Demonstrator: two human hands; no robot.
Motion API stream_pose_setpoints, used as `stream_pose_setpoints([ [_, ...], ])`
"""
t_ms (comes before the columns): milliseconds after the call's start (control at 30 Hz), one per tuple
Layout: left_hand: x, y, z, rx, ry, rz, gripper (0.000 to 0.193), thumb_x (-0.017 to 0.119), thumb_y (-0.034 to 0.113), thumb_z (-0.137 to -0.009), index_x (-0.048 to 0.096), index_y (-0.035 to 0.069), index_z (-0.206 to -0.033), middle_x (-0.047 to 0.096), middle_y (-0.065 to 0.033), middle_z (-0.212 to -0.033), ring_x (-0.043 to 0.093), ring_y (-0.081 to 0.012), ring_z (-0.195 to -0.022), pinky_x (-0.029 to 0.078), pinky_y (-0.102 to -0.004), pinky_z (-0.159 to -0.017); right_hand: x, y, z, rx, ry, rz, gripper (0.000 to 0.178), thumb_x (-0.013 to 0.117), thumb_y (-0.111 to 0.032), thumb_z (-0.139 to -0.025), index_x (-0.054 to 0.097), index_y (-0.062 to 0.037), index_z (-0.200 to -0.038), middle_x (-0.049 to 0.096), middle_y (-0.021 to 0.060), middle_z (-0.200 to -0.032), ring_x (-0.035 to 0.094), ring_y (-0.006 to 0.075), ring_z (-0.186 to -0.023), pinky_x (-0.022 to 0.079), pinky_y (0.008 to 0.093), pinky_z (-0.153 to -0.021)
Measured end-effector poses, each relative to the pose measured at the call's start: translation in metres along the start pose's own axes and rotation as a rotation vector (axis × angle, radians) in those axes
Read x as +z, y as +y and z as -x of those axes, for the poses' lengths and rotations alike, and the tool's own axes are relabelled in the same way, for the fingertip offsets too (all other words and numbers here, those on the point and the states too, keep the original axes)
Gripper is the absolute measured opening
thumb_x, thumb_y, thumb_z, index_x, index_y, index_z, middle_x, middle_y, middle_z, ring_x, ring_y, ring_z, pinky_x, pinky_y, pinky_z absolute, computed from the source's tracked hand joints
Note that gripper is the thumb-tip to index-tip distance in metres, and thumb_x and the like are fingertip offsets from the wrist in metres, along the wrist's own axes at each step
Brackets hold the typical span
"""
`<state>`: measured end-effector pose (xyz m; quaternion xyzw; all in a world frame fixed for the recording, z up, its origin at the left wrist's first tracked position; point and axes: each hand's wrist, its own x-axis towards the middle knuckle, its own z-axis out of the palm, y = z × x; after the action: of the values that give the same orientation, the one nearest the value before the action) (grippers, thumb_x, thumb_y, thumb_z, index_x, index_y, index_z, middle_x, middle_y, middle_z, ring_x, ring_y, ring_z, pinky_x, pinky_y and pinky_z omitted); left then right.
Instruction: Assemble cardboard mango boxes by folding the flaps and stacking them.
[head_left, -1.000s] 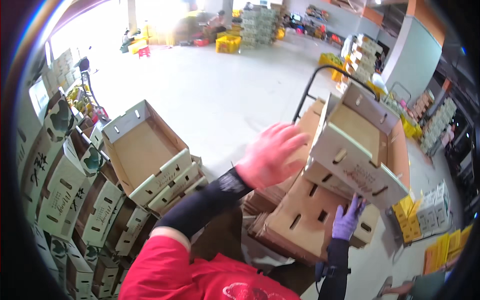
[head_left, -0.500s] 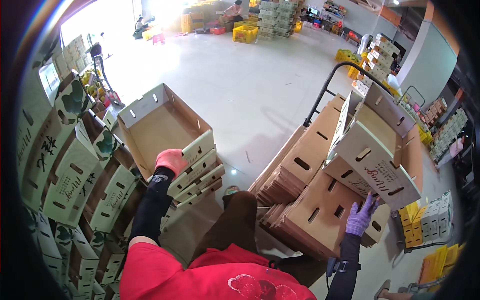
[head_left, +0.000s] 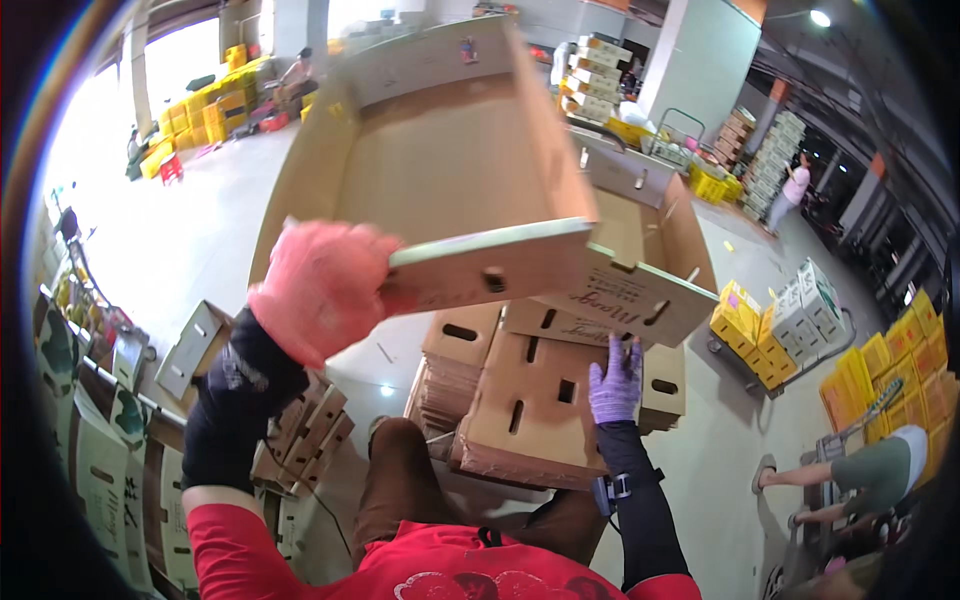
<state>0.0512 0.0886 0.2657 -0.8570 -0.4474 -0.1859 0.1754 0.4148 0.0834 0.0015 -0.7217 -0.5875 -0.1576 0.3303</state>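
My left hand (head_left: 325, 285), in a pink glove, grips the near rim of an open cardboard box (head_left: 450, 160). This box is raised and tilted in front of me, and its inside shows bare brown card. My right hand (head_left: 615, 385), in a purple glove, has its fingers stretched upward against the lower near side of another open cardboard box (head_left: 690, 230). That second box rests on stacked flat cardboard sheets (head_left: 535, 410) with slots cut in them. The raised box hides part of the second one.
Stacked cardboard boxes (head_left: 305, 440) stand by my left leg, with more boxes (head_left: 100, 470) further left. At the right are a cart of yellow and white boxes (head_left: 775, 340), yellow crates (head_left: 890, 370) and a person (head_left: 875, 480). Another person (head_left: 793, 190) stands farther back.
My left hand has lifted the box off the left stack and carried it up and rightward. The view has turned right; my right hand stays at the second box.
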Motion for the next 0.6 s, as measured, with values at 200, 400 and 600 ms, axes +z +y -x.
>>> stream_pose_setpoints([
  [200,-0.031,0.012,-0.125,0.384,0.152,0.030,0.032,0.076,0.029,-0.065,0.068,0.013,-0.091,0.062,-0.0081,-0.081,0.060,-0.0288,-0.078,0.049,-0.0362,-0.068,0.004,0.003,0.000,0.010,-0.005,-0.051,0.067,0.067,-0.015,-0.073,0.040,-0.0177,-0.134,0.027,0.0250,-0.142,0.034,0.0403,-0.127,0.034,0.0441,-0.103],
  [400,-0.004,0.021,-0.178,0.289,-0.046,0.053,0.045,0.075,0.044,-0.064,0.065,0.012,-0.094,0.065,-0.0074,-0.083,0.063,-0.0275,-0.081,0.050,-0.0373,-0.072,0.005,0.001,-0.002,-0.062,0.040,-0.072,0.065,0.066,-0.014,-0.075,0.039,-0.0174,-0.135,0.029,0.0263,-0.140,0.038,0.0402,-0.124,0.037,0.0438,-0.100],
  [600,0.046,-0.033,-0.080,0.271,0.459,0.198,0.038,0.066,0.032,-0.077,0.059,0.012,-0.109,0.059,-0.0085,-0.103,0.056,-0.0288,-0.095,0.047,-0.0392,-0.081,0.005,0.007,-0.004,-0.077,0.026,-0.096,0.062,0.063,-0.011,-0.077,0.039,-0.0155,-0.135,0.026,0.0242,-0.142,0.042,0.0394,-0.122,0.041,0.0423,-0.099],
])
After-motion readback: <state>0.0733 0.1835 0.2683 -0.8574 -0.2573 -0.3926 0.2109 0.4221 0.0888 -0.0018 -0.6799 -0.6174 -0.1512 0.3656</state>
